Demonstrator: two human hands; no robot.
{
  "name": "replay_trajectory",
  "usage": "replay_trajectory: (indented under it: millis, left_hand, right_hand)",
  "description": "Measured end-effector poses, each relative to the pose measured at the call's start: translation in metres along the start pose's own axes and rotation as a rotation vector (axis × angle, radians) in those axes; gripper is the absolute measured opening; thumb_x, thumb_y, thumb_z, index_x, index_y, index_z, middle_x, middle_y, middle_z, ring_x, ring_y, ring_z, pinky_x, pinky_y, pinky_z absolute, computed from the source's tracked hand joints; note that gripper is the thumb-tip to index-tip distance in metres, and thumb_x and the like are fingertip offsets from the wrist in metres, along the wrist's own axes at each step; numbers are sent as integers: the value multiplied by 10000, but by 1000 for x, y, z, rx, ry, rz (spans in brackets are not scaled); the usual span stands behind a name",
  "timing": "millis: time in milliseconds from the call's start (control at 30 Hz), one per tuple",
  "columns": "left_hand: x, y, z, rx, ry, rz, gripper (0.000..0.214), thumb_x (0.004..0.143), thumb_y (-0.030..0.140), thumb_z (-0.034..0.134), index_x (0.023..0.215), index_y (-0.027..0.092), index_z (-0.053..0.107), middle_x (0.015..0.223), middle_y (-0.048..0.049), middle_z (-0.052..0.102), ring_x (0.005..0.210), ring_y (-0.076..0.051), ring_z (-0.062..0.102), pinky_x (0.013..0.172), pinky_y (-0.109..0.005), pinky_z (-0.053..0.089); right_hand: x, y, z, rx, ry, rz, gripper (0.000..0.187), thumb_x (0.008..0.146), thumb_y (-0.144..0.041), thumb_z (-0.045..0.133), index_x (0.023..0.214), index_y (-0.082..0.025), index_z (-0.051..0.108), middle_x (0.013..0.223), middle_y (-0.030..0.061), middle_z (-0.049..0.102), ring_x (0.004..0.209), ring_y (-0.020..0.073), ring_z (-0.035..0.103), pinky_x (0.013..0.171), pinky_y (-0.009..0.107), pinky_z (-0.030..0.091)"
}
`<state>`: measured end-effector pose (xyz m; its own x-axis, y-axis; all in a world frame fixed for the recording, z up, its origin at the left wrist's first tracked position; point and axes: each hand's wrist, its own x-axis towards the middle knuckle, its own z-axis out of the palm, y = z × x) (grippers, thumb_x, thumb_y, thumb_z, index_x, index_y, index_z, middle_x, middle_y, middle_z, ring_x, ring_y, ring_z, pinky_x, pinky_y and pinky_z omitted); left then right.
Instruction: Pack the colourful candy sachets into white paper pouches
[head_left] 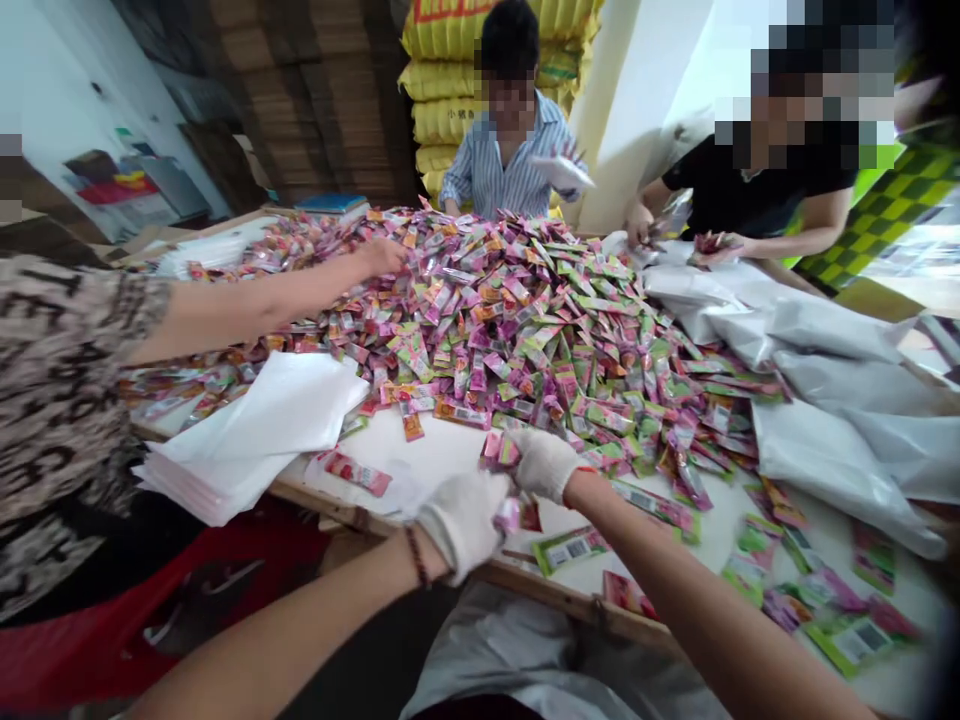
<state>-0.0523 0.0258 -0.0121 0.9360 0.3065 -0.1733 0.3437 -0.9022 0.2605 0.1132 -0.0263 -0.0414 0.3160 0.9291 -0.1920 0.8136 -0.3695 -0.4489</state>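
Note:
My left hand (463, 520), in a white glove, is closed on a small bunch of pink snack packets (517, 514) near the table's front edge. My right hand (546, 462), also gloved, grips a few pink and green packets (496, 449) at the near edge of the big heap of packets (510, 310). The two hands are close together, almost touching. The heap of pink, green and orange sachets covers the middle of the white table (442, 450).
A stack of white bags (255, 430) lies at left. A neighbour's arm (277, 295) reaches into the heap from the left. Two more people (510, 150) (757, 200) sort packets at the far side. Large white plastic bags (832, 400) lie at right. Loose packets (825, 600) lie scattered near right.

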Motion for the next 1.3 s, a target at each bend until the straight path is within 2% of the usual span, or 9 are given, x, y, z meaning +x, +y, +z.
replay_trajectory:
  millis: [100, 233, 333, 500, 667, 867, 1033, 1167, 1300]
  left_hand:
    - [10, 24, 27, 146, -75, -55, 304, 879, 101, 370, 1004, 121, 646, 912, -181, 668, 854, -294, 664, 679, -380, 502]
    - [4, 16, 30, 150, -41, 83, 269, 860, 106, 403, 1019, 154, 616, 904, -146, 663, 850, -292, 661, 679, -385, 517]
    - [-8, -13, 6, 191, -33, 120, 209, 841, 160, 449, 992, 176, 594, 913, -111, 656, 840, -284, 648, 689, -387, 517]
    - [6, -97, -35, 333, 98, -155, 218, 853, 216, 475, 1028, 185, 603, 976, -109, 639, 890, -254, 633, 783, -376, 495]
    - [32, -152, -34, 227, 19, -139, 413, 781, 97, 497, 1172, 189, 591, 1210, -116, 607, 1075, -235, 600, 924, -329, 465]
    - [-1, -123, -1, 215, -46, 72, 422, 765, 134, 502, 1165, 229, 600, 1209, -100, 603, 914, -242, 644, 778, -352, 513]
    - [-30, -110, -20, 117, 102, 36, 400, 798, 183, 514, 1177, 272, 604, 1152, -62, 632, 943, -215, 629, 849, -333, 487]
    - [-21, -115, -44, 55, 284, -31, 398, 783, 186, 519, 1175, 209, 585, 949, -60, 668, 904, -212, 624, 872, -327, 470]
    - [9, -106, -32, 32, 264, -43, 419, 793, 194, 515, 1208, 153, 556, 1003, -104, 667, 954, -234, 619, 885, -340, 469]
  right_hand:
    - [6, -12, 8, -161, -69, 15, 267, 680, -225, 659, 942, -175, 689, 870, 132, 708, 816, 281, 674, 720, 365, 498]
    - [0, -15, 7, -257, -65, -78, 236, 708, -257, 617, 920, -179, 684, 988, 138, 690, 911, 281, 653, 770, 349, 483]
    - [8, -16, 5, -162, -5, -109, 276, 756, -262, 568, 1013, -209, 653, 989, 80, 702, 917, 224, 651, 799, 288, 472]
    - [57, -37, 9, -116, 50, -11, 575, 784, -279, 545, 1351, -247, 458, 1155, 94, 668, 1026, 251, 640, 842, 317, 472]
    - [83, -48, 11, -156, -104, 57, 616, 745, -401, 606, 1307, -162, 524, 1105, 183, 680, 959, 339, 665, 761, 404, 504]
    - [2, -22, 25, -166, -160, -70, 678, 659, -233, 629, 1329, -273, 538, 1075, 121, 701, 923, 309, 671, 743, 366, 501]
    - [-65, 8, 19, 102, -33, -88, 576, 654, -206, 619, 1229, -206, 591, 1034, 80, 690, 878, 224, 641, 770, 296, 477]
    - [-80, 15, -3, 165, 141, -157, 163, 679, -163, 557, 833, -174, 606, 803, 36, 630, 716, 161, 561, 677, 258, 434]
    - [-69, -10, -3, -76, 66, -257, 230, 604, -116, 559, 822, -180, 593, 867, 54, 624, 783, 192, 568, 693, 283, 410]
